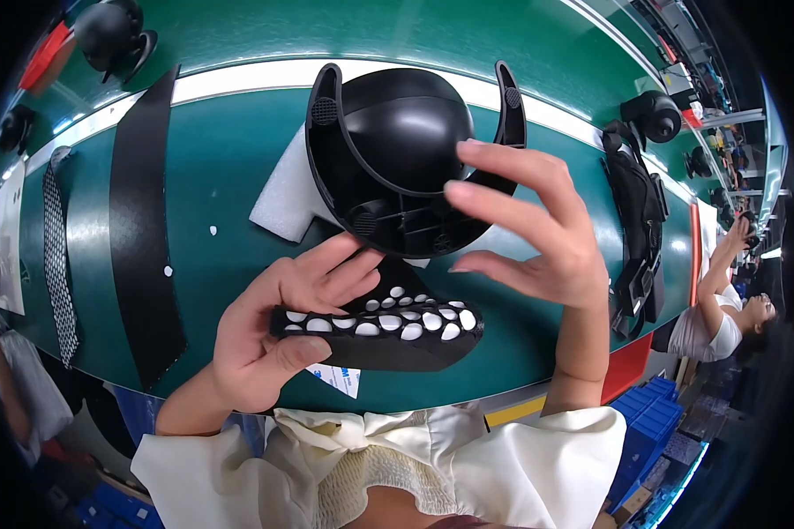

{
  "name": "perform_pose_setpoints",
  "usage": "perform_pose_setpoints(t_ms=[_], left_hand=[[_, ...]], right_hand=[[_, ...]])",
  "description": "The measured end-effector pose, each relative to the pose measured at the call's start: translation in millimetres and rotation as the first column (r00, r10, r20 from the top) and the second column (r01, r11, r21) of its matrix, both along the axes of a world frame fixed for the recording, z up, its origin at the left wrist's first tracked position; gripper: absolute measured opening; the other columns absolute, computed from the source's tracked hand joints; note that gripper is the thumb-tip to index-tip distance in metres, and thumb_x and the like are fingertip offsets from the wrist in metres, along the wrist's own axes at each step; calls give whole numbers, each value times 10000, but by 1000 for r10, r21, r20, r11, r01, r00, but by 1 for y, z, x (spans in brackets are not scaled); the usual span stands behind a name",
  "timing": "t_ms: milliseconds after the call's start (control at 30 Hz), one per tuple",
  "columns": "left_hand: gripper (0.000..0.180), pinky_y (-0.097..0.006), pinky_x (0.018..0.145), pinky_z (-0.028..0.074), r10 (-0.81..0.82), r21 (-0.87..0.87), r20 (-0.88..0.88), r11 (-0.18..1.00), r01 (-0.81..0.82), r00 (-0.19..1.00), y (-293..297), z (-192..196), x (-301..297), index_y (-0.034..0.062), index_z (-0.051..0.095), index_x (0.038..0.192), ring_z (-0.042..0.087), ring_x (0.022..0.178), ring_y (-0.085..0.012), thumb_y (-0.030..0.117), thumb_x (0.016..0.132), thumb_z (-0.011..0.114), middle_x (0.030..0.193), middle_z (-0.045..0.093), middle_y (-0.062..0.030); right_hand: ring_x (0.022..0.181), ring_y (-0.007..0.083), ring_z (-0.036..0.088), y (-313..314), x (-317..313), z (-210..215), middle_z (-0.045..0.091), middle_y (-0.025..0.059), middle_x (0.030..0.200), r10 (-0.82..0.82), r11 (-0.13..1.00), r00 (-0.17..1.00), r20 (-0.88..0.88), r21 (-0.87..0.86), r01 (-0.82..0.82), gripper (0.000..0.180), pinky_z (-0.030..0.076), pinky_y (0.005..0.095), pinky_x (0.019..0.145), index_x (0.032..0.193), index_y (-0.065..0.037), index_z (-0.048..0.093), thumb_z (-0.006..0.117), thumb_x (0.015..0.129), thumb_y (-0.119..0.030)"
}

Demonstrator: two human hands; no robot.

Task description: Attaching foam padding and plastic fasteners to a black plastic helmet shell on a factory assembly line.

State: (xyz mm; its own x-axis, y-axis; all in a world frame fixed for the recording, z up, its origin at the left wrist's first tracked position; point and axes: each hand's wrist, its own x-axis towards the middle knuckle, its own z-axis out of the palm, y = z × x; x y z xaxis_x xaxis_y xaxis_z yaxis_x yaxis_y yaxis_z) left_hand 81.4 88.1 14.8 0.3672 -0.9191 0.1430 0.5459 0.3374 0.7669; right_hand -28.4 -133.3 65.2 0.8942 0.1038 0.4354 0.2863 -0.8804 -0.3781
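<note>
In my left hand (251, 331) is a black foam pad (406, 354) covered with white round adhesive dots, pinched between thumb and fingers near the table's front edge. Beyond it sits a glossy black dome (410, 128) inside a curved black plastic frame (328, 163), whose two arms point away from me. My right hand (543, 234) is open, fingers spread and curved, with its fingertips at the right side of the dome and frame; whether they touch is unclear. A white foam block (284, 196) lies partly under the frame. Beneath the pad, a white backing sheet (340, 379) shows.
On the green table (225, 159) lie a wide black strip (141, 229) and a narrow dotted strip (56, 256) to the left. Black straps (635, 212) lie at right. Blue crates (644, 419) stand below the right edge. Another person (715, 309) works at far right.
</note>
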Motion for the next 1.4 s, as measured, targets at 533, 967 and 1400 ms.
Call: perform_pose_setpoints(t_ms=[533, 967, 1400], left_hand=[[183, -520, 984, 243, 21, 16, -8, 1000, -21, 1000, -2, 2, 2, -44, 382, 888, 260, 1210, -415, 51, 816, 522, 1300, 222, -304], [174, -511, 987, 243, 16, 45, 30, 999, -17, 999, -3, 6, -1, -37, 379, 875, 240, 1215, -423, 47, 816, 520, 1309, 205, -300], [190, -153, 570, 376, 248, 228, 489, 889, -397, 836, 9, 8, -18, 3, 368, 933, 439, 617, -21, 68, 827, 511, 824, 559, -79]], right_hand=[[902, 202, 574, 2, 8, -35, 579, 49, 890, 56, 877, 904, 423, -454, 158, 267, 483, 257, 657, 909, -49, 626, 591, 649, -95], [1081, 257, 493, 1, 3, -5, 558, 86, 1089, -67, 974, 998, 17, -215, 69, 495, 339, 368, 910, 1001, -84, 572, 705, 524, -83], [776, 239, 568, 42, -17, 26, 604, 132, 884, -12, 984, 992, -126, 174, 35, 626, 401, 335, 670, 1018, 45, 535, 739, 561, -331]])
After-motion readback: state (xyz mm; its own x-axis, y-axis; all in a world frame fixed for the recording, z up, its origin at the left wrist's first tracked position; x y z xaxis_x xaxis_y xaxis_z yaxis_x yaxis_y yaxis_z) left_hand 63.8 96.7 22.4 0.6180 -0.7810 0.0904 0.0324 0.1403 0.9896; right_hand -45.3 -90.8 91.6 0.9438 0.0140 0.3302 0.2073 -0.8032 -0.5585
